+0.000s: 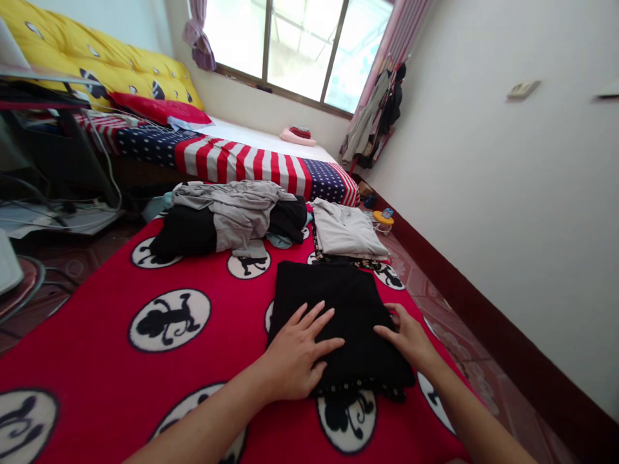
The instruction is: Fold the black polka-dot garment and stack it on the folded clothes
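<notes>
A folded black garment [333, 293] lies flat on the red bedspread [232, 354], with a dotted trim showing along its near edge. Across its left part my left hand [302, 354] rests palm down, fingers spread. My right hand [409, 332] touches the garment's right edge, thumb and forefinger apart on top; its other fingers are partly hidden. Just beyond sits a folded light grey shirt [348, 229] on a dark patterned cloth [360, 261].
A loose heap of grey and black clothes [236, 209] is at the far left of the bedspread. Behind it stands a bed with a stars-and-stripes cover [242, 161]. A wall [507, 193] runs along the right, and a desk [53, 142] stands at the left.
</notes>
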Demonstrator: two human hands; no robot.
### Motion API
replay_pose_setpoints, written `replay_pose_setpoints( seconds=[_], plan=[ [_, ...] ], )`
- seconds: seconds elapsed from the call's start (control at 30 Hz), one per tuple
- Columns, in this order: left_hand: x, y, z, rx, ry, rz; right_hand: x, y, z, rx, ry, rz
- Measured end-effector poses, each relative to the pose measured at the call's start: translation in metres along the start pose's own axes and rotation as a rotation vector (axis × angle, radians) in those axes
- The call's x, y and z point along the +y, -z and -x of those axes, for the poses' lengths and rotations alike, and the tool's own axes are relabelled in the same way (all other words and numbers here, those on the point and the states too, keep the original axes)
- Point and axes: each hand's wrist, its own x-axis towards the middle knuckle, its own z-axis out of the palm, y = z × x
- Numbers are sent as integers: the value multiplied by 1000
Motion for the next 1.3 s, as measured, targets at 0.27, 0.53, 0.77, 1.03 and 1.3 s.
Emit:
replay_pose_setpoints(
  seconds=[0.27,0.53,0.77,1.03,1.3],
  plan=[
    [1,-2,-1,14,12,-8,-5,-8,2,111,4,379],
    [-2,-2,2,177,125,-21,-78,-42,-1,292,487,598],
    [-51,-7,18,558,729,608,-42,-86,-22,65,411,585],
    [-42,13,23,476,531,1237,-103,-62,17,105,336,121],
    [-7,15,25,187,195,1247,-145,-58,25,-80,106,-100]
  ],
)
